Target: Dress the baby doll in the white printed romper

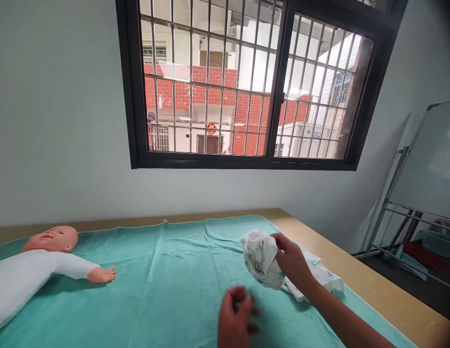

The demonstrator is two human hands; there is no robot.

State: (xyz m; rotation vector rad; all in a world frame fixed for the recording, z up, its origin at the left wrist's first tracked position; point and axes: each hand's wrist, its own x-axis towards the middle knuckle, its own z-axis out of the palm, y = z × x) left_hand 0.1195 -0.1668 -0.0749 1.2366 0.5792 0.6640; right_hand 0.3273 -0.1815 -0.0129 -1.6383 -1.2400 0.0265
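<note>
My right hand (292,261) is closed on a baby hat (260,256), white cloth with a small green print, raised over the green towel (181,270). The hat is bunched and rounded, and its right edge is pinched between thumb and fingers. Lower down and to the left, my left hand (237,316) hovers over the towel with loosely curled fingers apart from the thumb. It appears to hold nothing and is a little blurred. Behind my right wrist lie folded white printed baby clothes (324,278), partly hidden by the arm.
A baby doll (32,270) in white lies at the left on the towel, one arm stretched toward the middle. The wooden tabletop (384,270) shows along the right and back. A barred window (210,96) is in the wall behind. At the right stands a whiteboard (431,159) on a metal frame.
</note>
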